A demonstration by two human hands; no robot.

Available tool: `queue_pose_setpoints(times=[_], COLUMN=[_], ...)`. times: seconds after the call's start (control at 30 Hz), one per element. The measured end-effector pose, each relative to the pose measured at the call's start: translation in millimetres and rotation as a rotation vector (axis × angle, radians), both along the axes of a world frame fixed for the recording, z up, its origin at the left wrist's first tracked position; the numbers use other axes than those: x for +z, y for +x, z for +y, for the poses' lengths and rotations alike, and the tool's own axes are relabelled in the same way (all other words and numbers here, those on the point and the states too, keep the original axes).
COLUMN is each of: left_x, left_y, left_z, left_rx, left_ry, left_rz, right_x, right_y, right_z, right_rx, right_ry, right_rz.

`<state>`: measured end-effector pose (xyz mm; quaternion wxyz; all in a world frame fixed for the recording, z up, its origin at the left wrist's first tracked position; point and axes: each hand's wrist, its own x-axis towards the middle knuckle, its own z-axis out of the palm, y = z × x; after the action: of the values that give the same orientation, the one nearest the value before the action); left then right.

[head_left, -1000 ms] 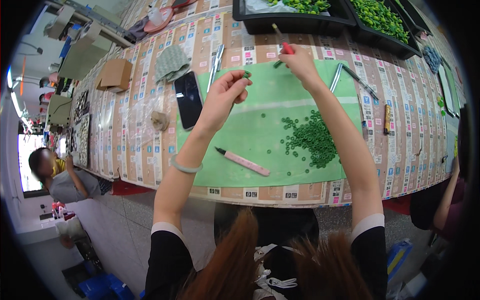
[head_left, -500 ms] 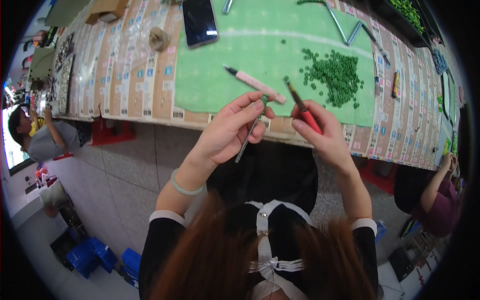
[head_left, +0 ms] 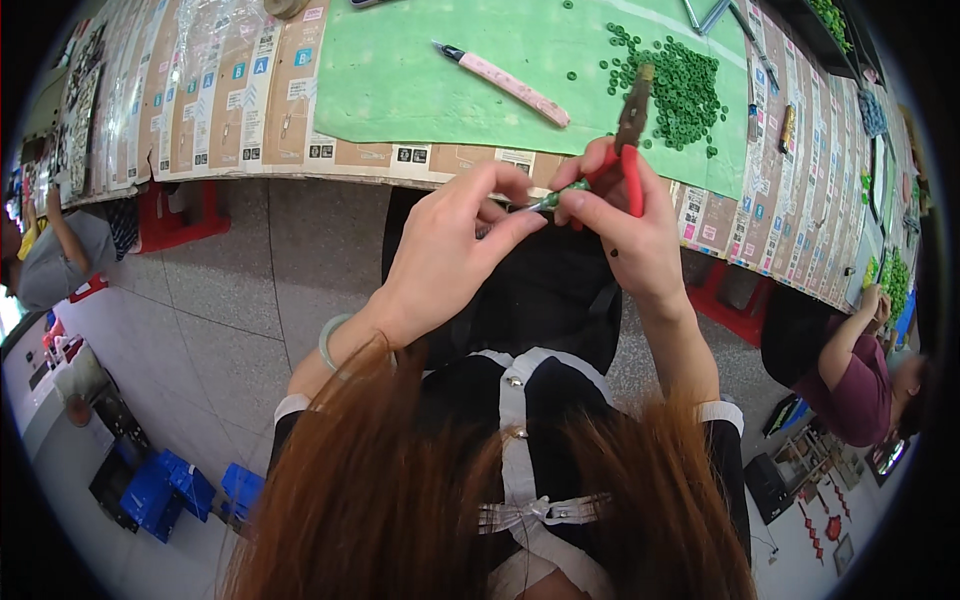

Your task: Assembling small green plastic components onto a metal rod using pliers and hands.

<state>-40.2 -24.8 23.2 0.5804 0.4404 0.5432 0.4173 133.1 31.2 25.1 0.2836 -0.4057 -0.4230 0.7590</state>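
Observation:
Just beyond the table's near edge, my left hand [head_left: 445,240] pinches a thin silvery strip with small green pieces on its end [head_left: 568,193]. My right hand [head_left: 640,240] closes its thumb and finger on the green end. Tucked in that same hand is a pair of red-handled pliers [head_left: 632,125], its dark jaws pointing away over the mat. A heap of small green rings [head_left: 685,95] lies beyond the pliers on the light green mat [head_left: 390,95]. To the left of the heap rests a pink pen-shaped tool [head_left: 510,90] with a dark tip.
Cardboard printed with labels [head_left: 255,110] covers the table around the mat. Metal rods [head_left: 712,18] and a small yellow-and-dark tube [head_left: 787,128] lie at the right. Red stools [head_left: 180,215] stand below the table edge. Other people sit at far left and far right [head_left: 850,380].
My right hand has come in to meet my left and now pinches the green end. The pliers have swung to point away to the right. The view has shifted, with the table higher in it.

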Motion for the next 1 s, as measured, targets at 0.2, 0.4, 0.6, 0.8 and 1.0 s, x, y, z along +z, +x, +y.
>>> queue_pose_setpoints(times=[0.2, 0.4, 0.6, 0.8, 1.0], left_x=[3, -1, 6, -2, -4], left_y=[5, 8, 14, 15, 18], left_z=[0, 6, 5, 6, 8], left_rx=[-0.024, -0.058, -0.001, 0.034, 0.089], left_ry=[0.277, 0.487, 0.388, 0.445, 0.606], left_rz=[0.476, 0.604, 0.407, 0.411, 0.341], right_x=[3, 12, 10, 7, 10], right_y=[3, 4, 8, 7, 6], right_z=[-1, 0, -3, -5, -3], right_rx=[-0.045, 0.009, -0.041, -0.119, -0.106], right_ry=[0.095, 0.247, 0.193, -0.010, -0.212], right_rz=[-0.047, -0.173, -0.052, 0.064, 0.156])
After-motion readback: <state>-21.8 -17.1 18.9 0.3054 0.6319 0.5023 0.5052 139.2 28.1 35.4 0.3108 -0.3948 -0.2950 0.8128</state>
